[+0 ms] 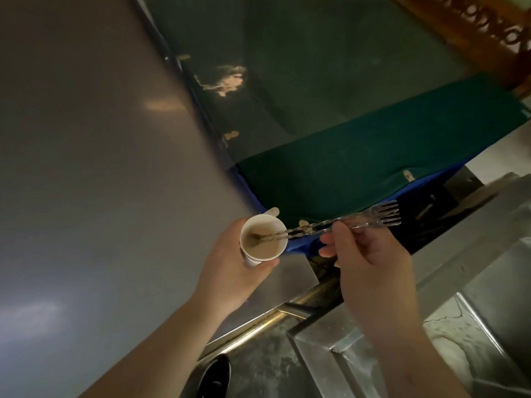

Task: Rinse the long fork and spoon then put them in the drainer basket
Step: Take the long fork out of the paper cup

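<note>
Cup [263,239], one, in left hand [230,271]; right hand [370,254] pinches one fork [382,216].

Item one, as I see it from the head camera: left hand [230,259], wrapped around a white paper cup [263,238] with brownish liquid inside. Item two: right hand [370,254], its fingers [339,234] pinching a long clear utensil at mid-handle. Fork [386,215] prongs point right, past the hand; the opposite end dips into the cup, its shape blurred. I cannot tell fork and spoon apart along the shaft. Item three: green cloth [373,156] draped behind both hands. Item four: grey panel [100,168], left. Item five: steel sink [474,297], lower right.
</note>
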### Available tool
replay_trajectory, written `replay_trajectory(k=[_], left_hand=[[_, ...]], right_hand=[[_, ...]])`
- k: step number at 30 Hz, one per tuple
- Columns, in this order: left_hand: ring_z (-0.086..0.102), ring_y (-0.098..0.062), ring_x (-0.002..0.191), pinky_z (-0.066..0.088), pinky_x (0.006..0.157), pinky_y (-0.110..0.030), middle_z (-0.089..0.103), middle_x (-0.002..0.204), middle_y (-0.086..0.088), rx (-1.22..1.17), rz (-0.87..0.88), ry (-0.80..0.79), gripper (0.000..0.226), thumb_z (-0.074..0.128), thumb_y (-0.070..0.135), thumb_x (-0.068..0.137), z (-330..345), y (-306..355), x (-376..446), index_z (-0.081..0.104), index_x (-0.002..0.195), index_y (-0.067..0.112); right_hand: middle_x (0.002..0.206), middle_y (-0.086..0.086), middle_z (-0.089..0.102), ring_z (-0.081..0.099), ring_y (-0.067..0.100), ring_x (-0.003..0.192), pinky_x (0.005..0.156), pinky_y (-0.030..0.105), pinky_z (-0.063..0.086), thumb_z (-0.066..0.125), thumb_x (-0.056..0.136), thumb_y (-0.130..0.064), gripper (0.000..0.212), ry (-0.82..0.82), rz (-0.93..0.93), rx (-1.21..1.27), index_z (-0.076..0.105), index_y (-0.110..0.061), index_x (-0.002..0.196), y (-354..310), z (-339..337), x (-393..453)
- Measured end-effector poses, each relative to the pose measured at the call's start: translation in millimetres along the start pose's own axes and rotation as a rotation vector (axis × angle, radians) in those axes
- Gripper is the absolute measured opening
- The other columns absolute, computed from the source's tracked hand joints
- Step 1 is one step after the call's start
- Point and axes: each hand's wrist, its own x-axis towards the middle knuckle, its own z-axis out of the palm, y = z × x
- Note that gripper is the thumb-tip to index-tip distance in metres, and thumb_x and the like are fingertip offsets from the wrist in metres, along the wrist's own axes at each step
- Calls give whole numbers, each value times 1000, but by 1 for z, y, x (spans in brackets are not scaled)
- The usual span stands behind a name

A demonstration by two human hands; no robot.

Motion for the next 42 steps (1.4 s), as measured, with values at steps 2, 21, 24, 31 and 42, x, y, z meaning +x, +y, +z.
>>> replay_trajectory(k=[2,21,24,31,42], left_hand=[[56,12,100,43,73,-1,54,112,38,-13,7,8,54,80,53,69,0,2,0,43,105,67],[55,8,102,49,64,-7,54,108,32,-10,12,-5,66,81,57,61,4,0,0,38,111,63],[58,-2,100,49,74,-14,52,108,30,17,-12,6,75,84,55,58,4,2,-4,37,116,61],[35,-16,132,40,100,-41,31,137,27,122,-70,166,107,87,55,55,-4,37,-37,17,137,54],[62,2,63,42,59,-5,71,81,18,-161,121,-172,20,66,28,84,139,154,-121,62,93,46]], right_hand=[[75,-20,73,69,0,66,56,20,52,57,93,-32,19,-19,19,20,68,-30,78,-3,0,-1],[78,11,76,74,25,69,57,25,56,54,96,-15,25,164,163,460,73,-19,81,7,-36,-28],[75,18,75,73,28,66,57,27,57,55,95,-10,20,216,247,662,70,-6,83,12,-51,-36],[54,14,69,64,21,43,46,25,55,47,96,-7,36,370,332,918,64,-7,64,27,-114,-67],[49,7,68,67,16,42,46,23,56,47,98,-11,37,777,457,1084,64,-10,66,117,-281,-135]])
